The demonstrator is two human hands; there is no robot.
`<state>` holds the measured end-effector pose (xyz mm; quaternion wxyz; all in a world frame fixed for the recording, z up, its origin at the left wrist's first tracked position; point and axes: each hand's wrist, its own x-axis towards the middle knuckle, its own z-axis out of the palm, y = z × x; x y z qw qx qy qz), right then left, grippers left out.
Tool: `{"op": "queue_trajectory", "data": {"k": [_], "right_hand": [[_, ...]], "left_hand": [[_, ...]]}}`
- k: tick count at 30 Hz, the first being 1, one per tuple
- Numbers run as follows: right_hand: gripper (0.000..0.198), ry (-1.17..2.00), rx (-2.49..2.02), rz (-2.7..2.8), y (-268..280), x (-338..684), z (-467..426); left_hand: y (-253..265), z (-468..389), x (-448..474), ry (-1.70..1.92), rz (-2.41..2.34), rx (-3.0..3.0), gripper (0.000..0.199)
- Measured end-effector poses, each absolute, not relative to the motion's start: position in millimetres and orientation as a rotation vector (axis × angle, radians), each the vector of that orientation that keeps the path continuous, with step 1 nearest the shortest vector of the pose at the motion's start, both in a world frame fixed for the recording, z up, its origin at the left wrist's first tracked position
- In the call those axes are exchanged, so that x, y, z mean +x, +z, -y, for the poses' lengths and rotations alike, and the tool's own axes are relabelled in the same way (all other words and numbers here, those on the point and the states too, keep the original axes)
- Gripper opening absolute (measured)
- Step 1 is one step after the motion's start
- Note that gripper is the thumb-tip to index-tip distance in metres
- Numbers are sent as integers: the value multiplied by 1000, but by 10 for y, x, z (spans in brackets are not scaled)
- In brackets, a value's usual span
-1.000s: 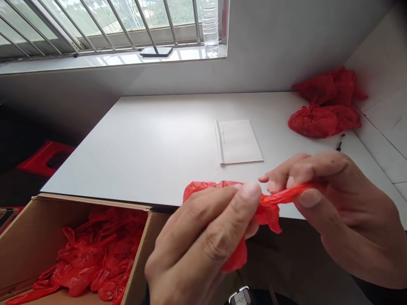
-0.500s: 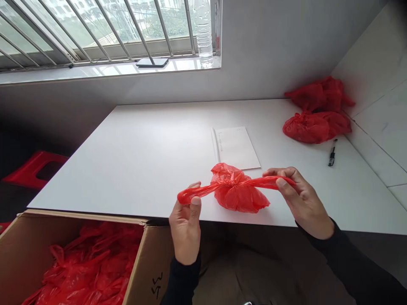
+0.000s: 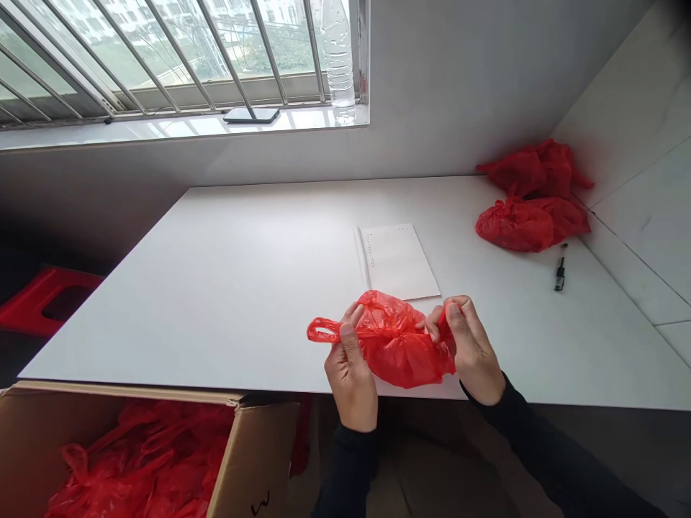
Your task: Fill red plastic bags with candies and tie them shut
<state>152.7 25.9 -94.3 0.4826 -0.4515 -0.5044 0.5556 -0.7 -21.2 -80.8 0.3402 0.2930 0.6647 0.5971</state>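
A knotted red plastic bag [image 3: 404, 363] sits at the front edge of the white table, its contents hidden. My left hand [image 3: 350, 374] pinches the bag's left handle near the knot, and the handle's loop sticks out beyond my thumb. My right hand [image 3: 469, 345] is closed on the other handle at the bag's right side, with red plastic showing between thumb and fingers. Just behind the bag lies a white booklet [image 3: 402, 259], its near edge close to the bag.
An open cardboard box [image 3: 264, 439] full of red plastic bags [image 3: 145, 460] stands front left. More red bags [image 3: 534, 223] and a black pen [image 3: 560, 270] lie right on the table [image 3: 259, 288]. A red stool [image 3: 48, 298] is left; a phone [image 3: 251, 115] and bottle [image 3: 340, 65] occupy the sill.
Both hands have come inward from the stretched handles toward the knot. The left handle's loop now hangs free past my left thumb, and the right handle is bunched in my right hand.
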Motion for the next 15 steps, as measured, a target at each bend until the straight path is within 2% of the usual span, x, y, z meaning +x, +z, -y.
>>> {"op": "queue_trajectory", "data": {"k": [4,7,15], "right_hand": [[27,1031,-1152,1560,-1087,1434,-271],[32,1031,-1035,1768,-1207,1376,-251],[34,793,-1152,1954,-1412,1336,-221]], "left_hand": [[-881,183,129,1409,-1686,1252,54],[-1032,127,189,1184,-1799,1634,56],[-1318,98,213,915,-2145,1846,58]]}}
